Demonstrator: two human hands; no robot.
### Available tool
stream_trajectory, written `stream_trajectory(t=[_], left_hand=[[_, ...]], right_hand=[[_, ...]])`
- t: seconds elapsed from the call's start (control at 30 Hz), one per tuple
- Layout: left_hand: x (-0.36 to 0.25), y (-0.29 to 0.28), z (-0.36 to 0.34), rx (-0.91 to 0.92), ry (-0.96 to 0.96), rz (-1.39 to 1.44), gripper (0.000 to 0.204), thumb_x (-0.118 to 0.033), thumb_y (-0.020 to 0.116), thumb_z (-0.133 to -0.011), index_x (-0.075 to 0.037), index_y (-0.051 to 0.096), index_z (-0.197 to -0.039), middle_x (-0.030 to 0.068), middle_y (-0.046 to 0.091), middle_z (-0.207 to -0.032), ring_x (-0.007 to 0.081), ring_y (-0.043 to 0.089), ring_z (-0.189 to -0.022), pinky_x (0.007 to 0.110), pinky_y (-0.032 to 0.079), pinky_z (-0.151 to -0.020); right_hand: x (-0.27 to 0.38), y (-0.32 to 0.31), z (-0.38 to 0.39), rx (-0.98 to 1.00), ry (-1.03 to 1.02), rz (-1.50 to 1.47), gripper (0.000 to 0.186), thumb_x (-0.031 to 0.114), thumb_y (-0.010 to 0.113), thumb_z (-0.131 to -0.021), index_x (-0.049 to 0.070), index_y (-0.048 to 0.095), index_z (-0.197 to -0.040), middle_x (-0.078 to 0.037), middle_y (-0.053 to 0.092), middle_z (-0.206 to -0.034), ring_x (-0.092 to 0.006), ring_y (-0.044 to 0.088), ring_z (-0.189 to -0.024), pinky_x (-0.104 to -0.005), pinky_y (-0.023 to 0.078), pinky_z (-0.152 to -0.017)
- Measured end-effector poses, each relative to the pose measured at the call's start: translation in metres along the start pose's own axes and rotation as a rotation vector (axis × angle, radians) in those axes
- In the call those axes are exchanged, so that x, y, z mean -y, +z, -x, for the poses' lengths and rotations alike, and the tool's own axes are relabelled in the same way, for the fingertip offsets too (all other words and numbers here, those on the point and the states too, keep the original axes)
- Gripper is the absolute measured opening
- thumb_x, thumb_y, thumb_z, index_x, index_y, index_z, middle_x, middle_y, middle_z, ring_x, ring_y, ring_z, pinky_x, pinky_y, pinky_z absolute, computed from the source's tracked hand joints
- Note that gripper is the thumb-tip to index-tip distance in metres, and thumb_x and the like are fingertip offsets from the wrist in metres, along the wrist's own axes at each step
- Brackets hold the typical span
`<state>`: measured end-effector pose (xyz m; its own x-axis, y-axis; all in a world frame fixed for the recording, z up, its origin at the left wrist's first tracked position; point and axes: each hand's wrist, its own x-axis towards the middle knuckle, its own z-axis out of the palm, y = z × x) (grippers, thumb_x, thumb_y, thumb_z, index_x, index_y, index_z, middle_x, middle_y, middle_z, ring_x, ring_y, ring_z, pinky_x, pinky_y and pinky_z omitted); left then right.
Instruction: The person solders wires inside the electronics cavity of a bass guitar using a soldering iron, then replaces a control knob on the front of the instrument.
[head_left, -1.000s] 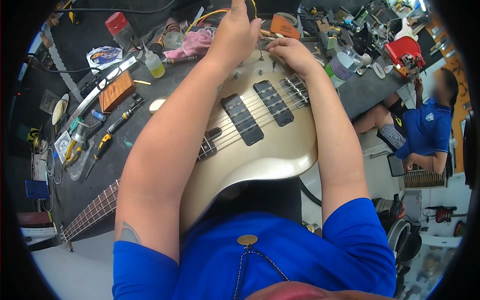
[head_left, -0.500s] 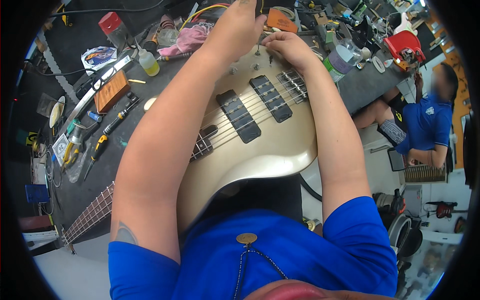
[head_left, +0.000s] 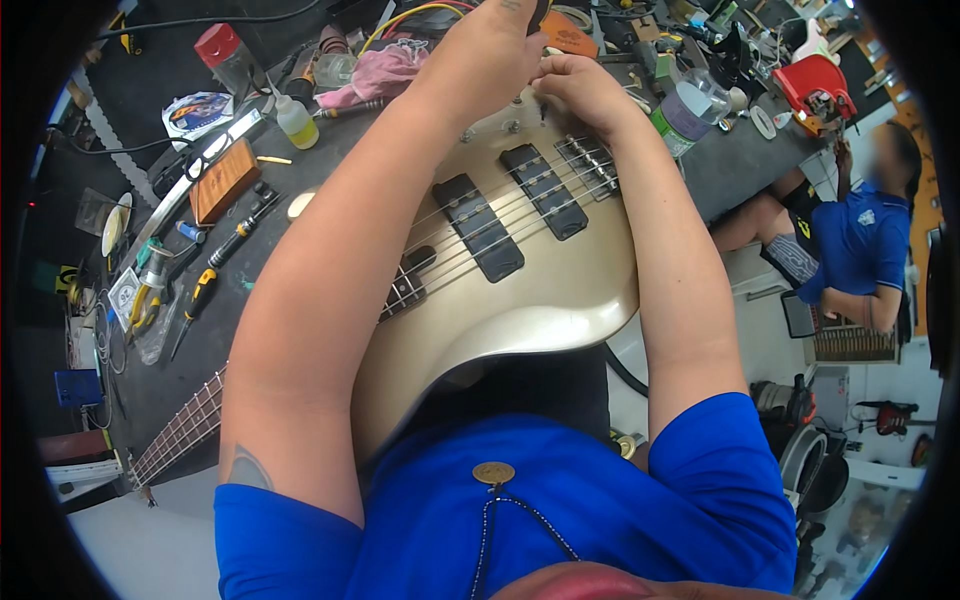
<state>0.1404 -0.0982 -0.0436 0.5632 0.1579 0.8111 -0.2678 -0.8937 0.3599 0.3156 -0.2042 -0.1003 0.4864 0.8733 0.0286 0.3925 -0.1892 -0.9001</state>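
Observation:
A pale gold electric bass lies across the workbench in front of me, with two black pickups and a metal bridge. At the body's far edge, next to the control posts, both hands work close together. My left hand is closed around a dark handle with a yellow edge; the rest of that tool is hidden. Beside it, my right hand has its fingers bent and pinched at the body's edge. What lies between those fingertips is too small to tell.
Left of the bass lie a wooden block, a yellow-black screwdriver, pliers and a dropper bottle. A pink cloth lies beyond. At right stand a clear bottle and a red container; a person in blue sits there.
My two hands have shifted slightly right along the body's far edge and sit closer together. The dark handle has moved right with my left hand. The control posts are now more covered.

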Motion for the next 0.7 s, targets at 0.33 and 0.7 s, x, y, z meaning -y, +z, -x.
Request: stream_trajectory(t=[0.33, 0.7], left_hand=[[-0.012, -0.006, -0.006, 0.041, -0.198, 0.034, 0.060, -0.004, 0.069, -0.091, -0.010, 0.041, -0.144, 0.0240, 0.068, -0.092, 0.0445, 0.070, -0.086, 0.048, 0.054, -0.078], [-0.024, -0.051, 0.019, -0.156, -0.644, 0.543, 0.035, 0.000, 0.076, -0.088, -0.001, 0.052, -0.113, 0.0126, 0.068, -0.100, 0.0197, 0.068, -0.087, 0.031, 0.057, -0.074]], right_hand=[[0.002, -0.002, 0.000, 0.018, -0.024, -0.040, 0.023, 0.016, 0.071, -0.085, 0.007, 0.078, -0.105, -0.004, 0.072, -0.094, -0.0149, 0.063, -0.088, -0.0312, 0.050, -0.080], [0.024, -0.004, 0.017, 0.039, -0.071, 0.052, 0.025, 0.017, 0.074, -0.084, 0.006, 0.077, -0.106, -0.004, 0.072, -0.098, -0.0141, 0.064, -0.093, -0.0303, 0.050, -0.085]])
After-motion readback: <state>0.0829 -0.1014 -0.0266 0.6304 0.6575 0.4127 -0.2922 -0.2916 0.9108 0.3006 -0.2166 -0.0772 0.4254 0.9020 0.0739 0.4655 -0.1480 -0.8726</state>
